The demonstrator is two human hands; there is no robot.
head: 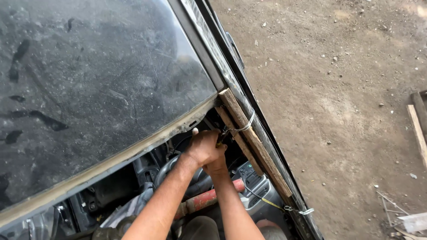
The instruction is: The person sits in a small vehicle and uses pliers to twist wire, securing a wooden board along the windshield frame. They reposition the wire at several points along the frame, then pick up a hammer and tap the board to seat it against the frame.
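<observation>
Bare dirt ground lies beside the car. Your left hand and right hand clench together below the wooden batten, near its wire tie; what they hold is hidden. Pull steadily, wrists braced.

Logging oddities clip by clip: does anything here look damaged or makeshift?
Yes. Two rough wooden slats are lashed along the vehicle's dark pillar with thin grey wire, a makeshift fix. The dusty, smeared glass panel has a ragged lower edge. Both hands, left and right, work at the wire.
</observation>
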